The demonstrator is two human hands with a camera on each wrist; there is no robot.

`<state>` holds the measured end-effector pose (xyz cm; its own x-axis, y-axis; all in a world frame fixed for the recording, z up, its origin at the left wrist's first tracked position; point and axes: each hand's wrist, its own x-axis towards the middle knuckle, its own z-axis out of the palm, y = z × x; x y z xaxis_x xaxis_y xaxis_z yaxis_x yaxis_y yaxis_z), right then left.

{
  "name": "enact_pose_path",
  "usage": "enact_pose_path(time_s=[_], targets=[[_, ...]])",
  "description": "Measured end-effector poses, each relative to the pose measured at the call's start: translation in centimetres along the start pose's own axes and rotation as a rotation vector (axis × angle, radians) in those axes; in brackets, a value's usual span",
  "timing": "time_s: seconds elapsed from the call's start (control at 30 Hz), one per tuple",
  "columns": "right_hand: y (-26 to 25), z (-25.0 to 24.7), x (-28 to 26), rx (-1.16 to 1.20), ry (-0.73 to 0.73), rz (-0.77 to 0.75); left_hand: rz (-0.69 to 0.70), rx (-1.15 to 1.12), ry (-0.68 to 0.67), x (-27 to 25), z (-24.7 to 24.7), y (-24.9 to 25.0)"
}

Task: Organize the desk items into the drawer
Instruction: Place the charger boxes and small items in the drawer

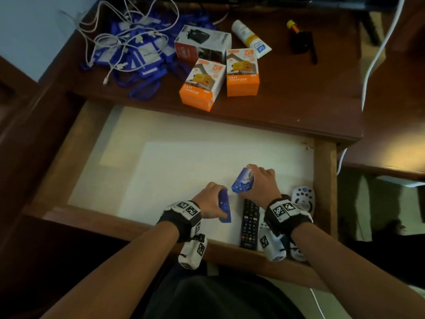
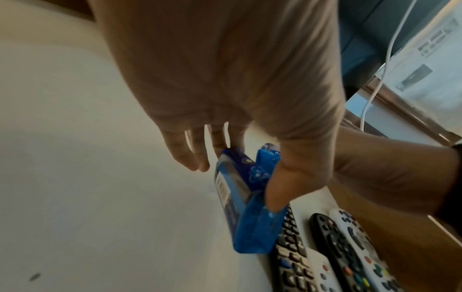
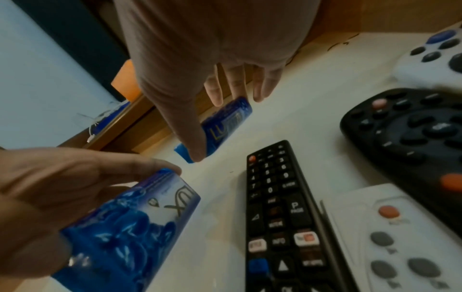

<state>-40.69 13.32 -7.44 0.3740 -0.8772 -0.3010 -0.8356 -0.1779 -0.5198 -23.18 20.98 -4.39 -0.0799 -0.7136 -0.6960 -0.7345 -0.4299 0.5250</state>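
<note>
The open drawer point(image 1: 76, 139) has a pale liner. My left hand point(image 1: 212, 203) grips a blue soap pack point(image 1: 224, 208) low over the liner near the drawer's front, thumb and fingers on its sides point(image 2: 235, 197). My right hand point(image 1: 255, 180) holds a second blue soap pack point(image 1: 242, 181) just behind and to the right of the first. In the right wrist view the right hand point(image 3: 210, 128) pinches that pack point(image 3: 225, 122), and the left hand's pack point(image 3: 130, 221) shows at the lower left. A black remote point(image 1: 249, 223) lies right of both packs.
More remotes, one of them white point(image 1: 303, 199), lie in the drawer's right front corner. On the desk behind stand two orange charger boxes point(image 1: 200, 85) point(image 1: 242, 72), a white-and-black box point(image 1: 202, 43), a tube point(image 1: 250, 39), a black object with a yellow cap point(image 1: 301, 40), and blue lanyards tangled with white cables point(image 1: 135, 49).
</note>
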Motion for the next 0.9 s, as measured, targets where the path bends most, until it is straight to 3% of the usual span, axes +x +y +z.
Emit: enact_pose_path(time_s=[0.23,0.53,0.77,0.9], targets=[[-1.6,1.1,0.4,-0.128,-0.1,0.071,0.011,0.186,-0.097,0.3,-1.3,-1.7],[-2.0,1.4,0.9,-0.273,-0.214,0.037,-0.023,0.245,-0.185,1.5,-2.4,-3.3],[-1.6,0.7,1.5,-0.236,-0.193,0.059,-0.125,0.277,-0.035,1.7,-1.9,-3.2],[-1.5,0.6,1.8,-0.243,-0.161,0.063,-0.14,0.297,-0.062,1.6,-2.0,-2.6]])
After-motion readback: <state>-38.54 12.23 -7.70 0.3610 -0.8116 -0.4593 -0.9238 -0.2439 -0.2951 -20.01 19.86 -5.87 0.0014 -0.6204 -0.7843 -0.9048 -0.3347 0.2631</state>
